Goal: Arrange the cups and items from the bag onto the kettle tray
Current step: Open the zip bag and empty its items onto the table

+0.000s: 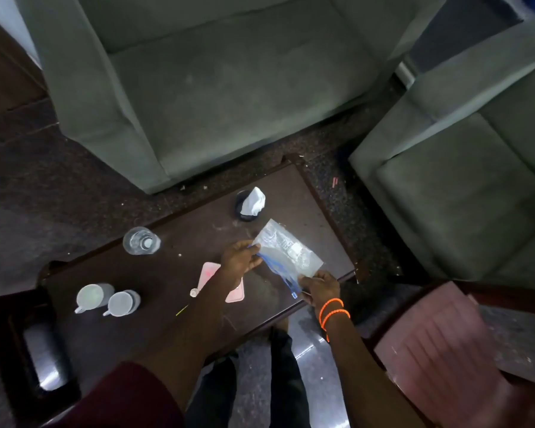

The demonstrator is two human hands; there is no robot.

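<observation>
A clear plastic zip bag with a blue zip strip lies on the dark wooden table. My left hand pinches the bag's mouth at its left end. My right hand, with orange bands at the wrist, pinches the other end of the blue strip near the table's front edge. Two white cups stand side by side at the table's left. A dark tray with a steel kettle sits at the far left below them. What the bag holds is blurred.
A clear water bottle stands behind the cups. A pink flat object lies under my left forearm. A black holder with white tissue sits at the table's far side. Grey sofas flank the table; a pink-cushioned chair is at right.
</observation>
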